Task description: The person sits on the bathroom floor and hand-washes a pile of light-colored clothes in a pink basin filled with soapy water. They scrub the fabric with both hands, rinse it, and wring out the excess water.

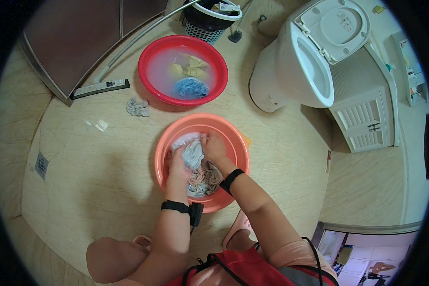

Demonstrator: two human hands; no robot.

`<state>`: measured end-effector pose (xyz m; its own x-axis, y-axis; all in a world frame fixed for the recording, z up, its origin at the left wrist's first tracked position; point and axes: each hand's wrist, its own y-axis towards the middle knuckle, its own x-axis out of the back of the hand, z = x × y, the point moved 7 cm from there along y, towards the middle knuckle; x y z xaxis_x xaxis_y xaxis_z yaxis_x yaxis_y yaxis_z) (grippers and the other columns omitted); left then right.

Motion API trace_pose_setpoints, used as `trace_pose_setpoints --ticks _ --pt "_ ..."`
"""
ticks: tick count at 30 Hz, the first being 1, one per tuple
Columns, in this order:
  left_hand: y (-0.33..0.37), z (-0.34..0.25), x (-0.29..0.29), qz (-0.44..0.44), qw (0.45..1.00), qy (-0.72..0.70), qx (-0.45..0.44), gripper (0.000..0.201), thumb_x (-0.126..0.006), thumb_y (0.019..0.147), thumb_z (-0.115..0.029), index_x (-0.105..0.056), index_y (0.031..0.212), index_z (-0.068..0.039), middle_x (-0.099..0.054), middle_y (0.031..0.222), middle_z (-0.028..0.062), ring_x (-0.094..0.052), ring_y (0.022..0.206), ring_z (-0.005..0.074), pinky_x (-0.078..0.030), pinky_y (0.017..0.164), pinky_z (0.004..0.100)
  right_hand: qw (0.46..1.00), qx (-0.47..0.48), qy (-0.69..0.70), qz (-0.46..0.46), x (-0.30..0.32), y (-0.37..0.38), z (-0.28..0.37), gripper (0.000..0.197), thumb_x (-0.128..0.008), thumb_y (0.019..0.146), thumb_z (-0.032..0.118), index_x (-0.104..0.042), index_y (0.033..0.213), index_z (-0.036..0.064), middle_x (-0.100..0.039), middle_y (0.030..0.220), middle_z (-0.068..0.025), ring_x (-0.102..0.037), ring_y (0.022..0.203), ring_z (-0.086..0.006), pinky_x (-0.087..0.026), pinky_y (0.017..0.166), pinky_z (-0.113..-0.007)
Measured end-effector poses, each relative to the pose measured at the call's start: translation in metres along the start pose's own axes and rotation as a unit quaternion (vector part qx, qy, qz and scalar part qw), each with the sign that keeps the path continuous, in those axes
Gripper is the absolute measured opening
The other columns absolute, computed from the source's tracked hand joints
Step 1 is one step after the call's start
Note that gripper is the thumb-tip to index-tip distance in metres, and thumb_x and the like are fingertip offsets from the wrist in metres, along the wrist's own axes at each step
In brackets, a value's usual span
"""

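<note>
A wet, pale grey cloth (192, 155) is bunched up in the orange plastic basin (243, 152) in front of me. My left hand (177, 162) closes on its left side. On its right, my right hand (215, 146) is curled with the fingertips at the cloth's upper edge. Suds and cloudy water show behind the cloth, at the basin's far left. Nearer to me in the same basin lie crumpled clothes, a pinkish-beige piece (197, 177) and a grey-brown piece (213, 177). Parts of my fingers are hidden by the cloth.
Beyond stands a red basin (221, 66) of cloudy water holding a yellow cloth (193, 66) and a blue cloth (190, 87). A grey cloth (137, 107) lies on the tiled floor. A toilet (281, 71) is at right, a waste bin (205, 31) behind, a floor drain (41, 165) at left.
</note>
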<state>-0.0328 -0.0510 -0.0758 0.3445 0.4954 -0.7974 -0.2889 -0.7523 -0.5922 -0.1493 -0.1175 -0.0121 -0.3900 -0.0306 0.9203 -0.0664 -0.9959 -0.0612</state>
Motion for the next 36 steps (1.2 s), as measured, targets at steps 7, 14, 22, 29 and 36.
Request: trace_pose_setpoints --ticks 7,14,22,29,36 --pt "-0.021 -0.032 0.023 -0.212 0.972 0.097 -0.012 0.058 -0.053 0.085 -0.046 -0.047 0.132 -0.014 -0.042 0.141 0.0062 -0.035 0.13 0.0208 -0.017 0.108 0.0446 0.916 -0.029 -0.15 0.37 -0.054 -0.051 0.002 0.043 -0.052 0.087 0.023 -0.046 0.122 -0.0005 -0.047 0.13 -0.0265 -0.046 0.119 -0.0438 -0.04 0.099 -0.047" --pt "-0.008 -0.029 0.036 -0.244 0.963 0.112 -0.031 0.055 -0.053 0.087 -0.043 -0.048 0.13 -0.01 -0.039 0.14 0.0107 -0.035 0.128 0.0216 -0.022 0.109 0.0447 0.937 -0.045 0.195 0.287 -0.068 -0.023 -0.001 0.035 -0.055 0.081 0.019 -0.057 0.111 0.0011 -0.065 0.098 -0.0167 -0.063 0.085 -0.0258 -0.051 0.078 -0.035" --pt "-0.049 -0.037 -0.006 0.04 0.981 0.096 -0.161 0.039 -0.051 0.092 -0.042 -0.058 0.116 -0.012 -0.06 0.107 0.0072 -0.058 0.094 0.0197 -0.05 0.08 0.0352 0.907 0.21 0.272 0.242 0.036 -0.091 0.144 0.025 -0.06 0.07 0.025 -0.059 0.081 0.0026 -0.059 0.075 -0.0231 -0.061 0.073 -0.04 -0.048 0.068 -0.046" --pt "-0.012 -0.003 0.008 -0.091 0.994 0.057 -0.029 0.05 -0.048 0.092 -0.044 -0.049 0.131 -0.012 -0.057 0.123 0.0052 -0.054 0.112 0.0235 -0.043 0.093 0.0424 0.995 0.01 0.087 0.049 -0.003 -0.012 0.036 0.038 -0.061 0.074 0.032 -0.061 0.094 0.0006 -0.064 0.083 -0.0241 -0.063 0.082 -0.0393 -0.05 0.075 -0.047" --pt "-0.017 -0.024 0.031 -0.199 0.977 0.074 -0.016 0.056 -0.048 0.087 -0.048 -0.047 0.133 -0.016 -0.046 0.137 0.0044 -0.038 0.129 0.022 -0.021 0.108 0.0431 0.956 -0.026 -0.089 0.279 -0.086 -0.037 -0.034 0.059 -0.06 0.08 0.027 -0.04 0.127 -0.0032 -0.059 0.111 -0.0286 -0.059 0.104 -0.0396 -0.045 0.092 -0.044"
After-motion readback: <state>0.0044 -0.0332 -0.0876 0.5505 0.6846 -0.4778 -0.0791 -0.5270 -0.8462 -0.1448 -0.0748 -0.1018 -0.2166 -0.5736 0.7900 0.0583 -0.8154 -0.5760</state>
